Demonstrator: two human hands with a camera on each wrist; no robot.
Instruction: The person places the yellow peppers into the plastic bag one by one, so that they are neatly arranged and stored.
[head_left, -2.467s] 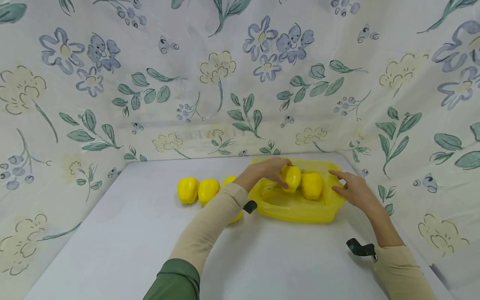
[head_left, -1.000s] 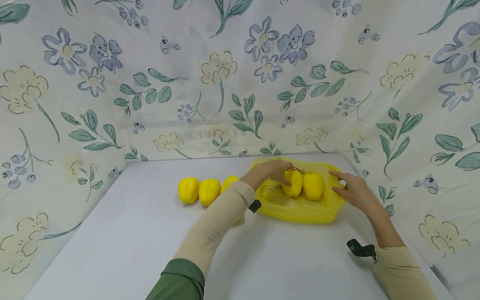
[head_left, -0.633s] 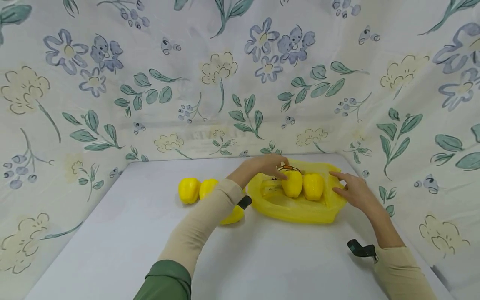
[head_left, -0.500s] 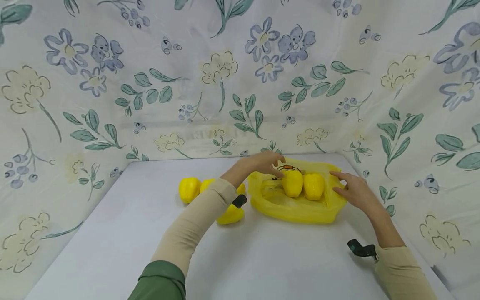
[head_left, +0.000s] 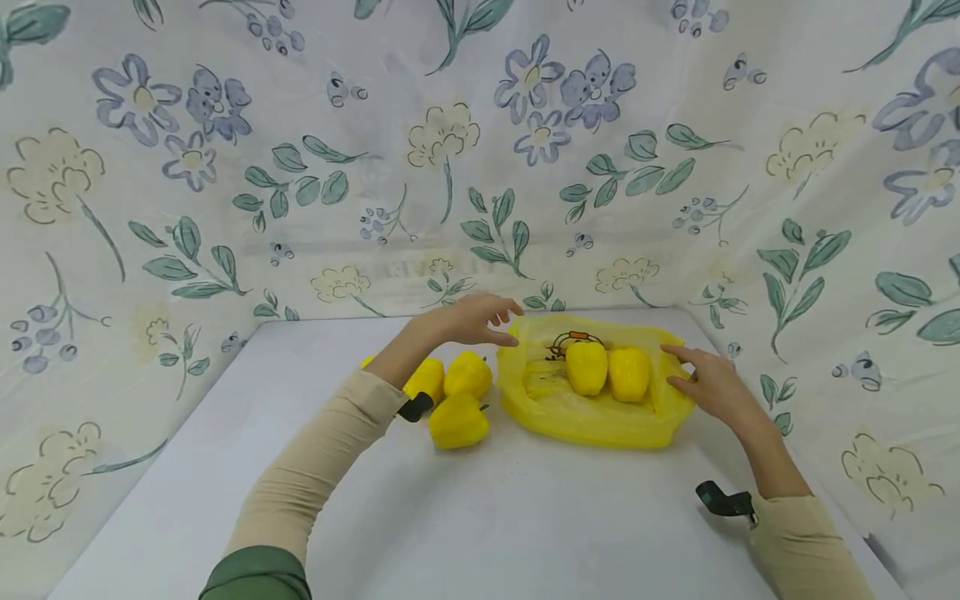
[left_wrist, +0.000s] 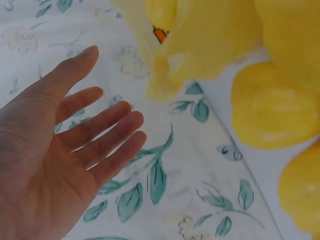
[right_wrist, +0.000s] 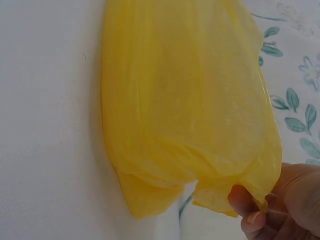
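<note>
My left hand (head_left: 476, 320) hangs at the left rim of a thin yellow plastic bag (head_left: 585, 427), its fingers loosely extended and holding nothing. In the left wrist view the palm and relaxed fingers of that left hand (left_wrist: 75, 150) show plainly. Two yellow bell peppers, a left one (head_left: 586, 368) and a right one (head_left: 630, 374), sit side by side inside the open-topped bag. At the bag's right end my right hand (head_left: 712, 385) pinches its edge; the right wrist view shows the plastic between the fingers of the right hand (right_wrist: 295, 200).
Several more yellow bell peppers lie left of the bag: one on its side (head_left: 459, 422), one behind it (head_left: 468, 375), and others (head_left: 426, 379) partly covered by my left forearm. The white table (head_left: 480, 517) meets a floral cloth (head_left: 337, 208) at the back and sides.
My left hand has let go of the left pepper inside the bag and drawn back leftward out of it. The right hand stays at the bag's right edge.
</note>
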